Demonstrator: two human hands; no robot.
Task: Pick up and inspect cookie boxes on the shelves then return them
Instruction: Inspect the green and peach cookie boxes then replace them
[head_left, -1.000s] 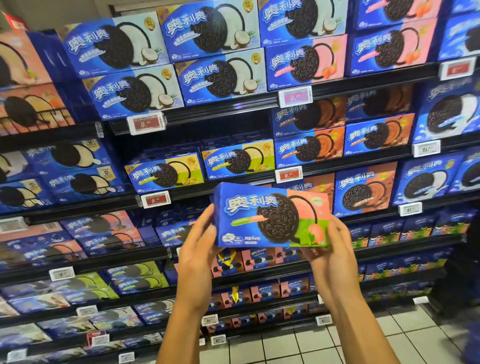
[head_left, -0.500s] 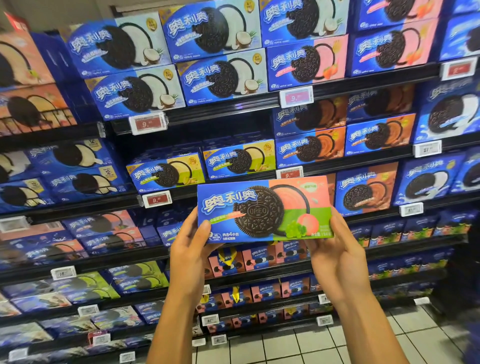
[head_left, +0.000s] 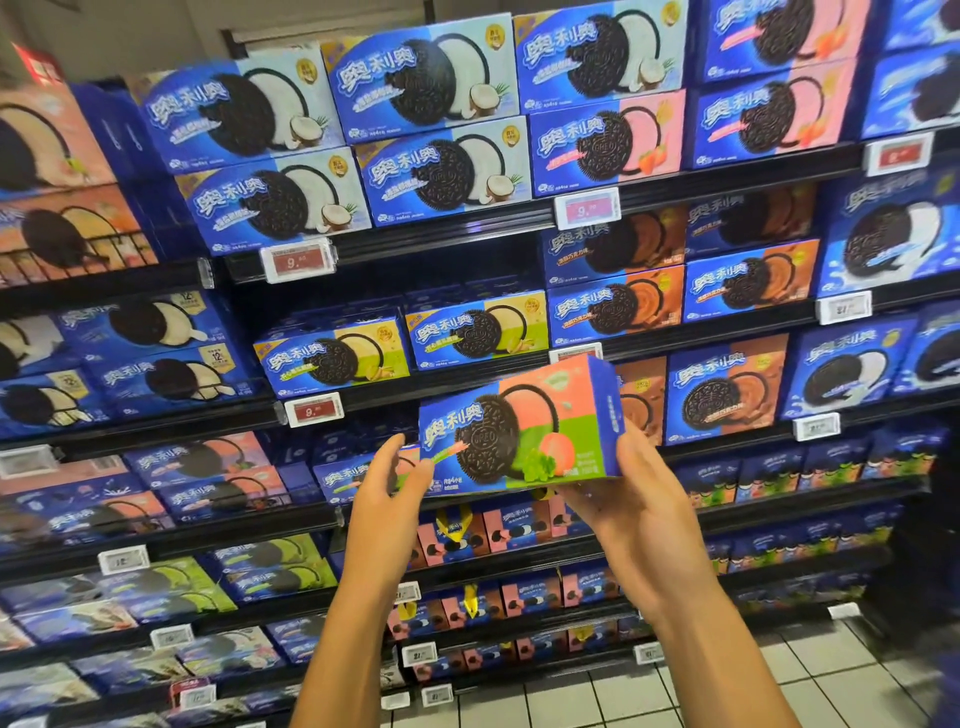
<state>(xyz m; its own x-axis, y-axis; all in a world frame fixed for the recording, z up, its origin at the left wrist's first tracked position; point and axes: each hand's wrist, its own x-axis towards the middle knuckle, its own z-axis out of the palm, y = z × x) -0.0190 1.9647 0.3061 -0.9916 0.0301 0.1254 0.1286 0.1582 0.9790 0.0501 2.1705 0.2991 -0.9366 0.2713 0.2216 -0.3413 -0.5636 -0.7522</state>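
— Where's the cookie box (head_left: 519, 431) right now?

— Up in front of the shelves (head_left: 467, 379), level with the middle rows. It's tilted, right end higher than the left, with its blue, pink and green front facing us and the blue end flap on the right showing.

— Who's got hold of it?

— The right hand (head_left: 628, 514) carries it from below, at the right end: fingers curled under the bottom edge, thumb up against the right corner. That's a proper grip.

— And the other one?

— The left hand (head_left: 389, 483) sits at the box's lower left corner, fingers (head_left: 415, 470) loosely spread and relaxed. The fingertips look to be touching the front face near that corner, but they aren't wrapped round it.

— What's behind?

— Rows of blue cookie packs with white price tags (head_left: 311, 410) clipped to the shelf edges, and pale floor tiles (head_left: 649, 696) lower right.
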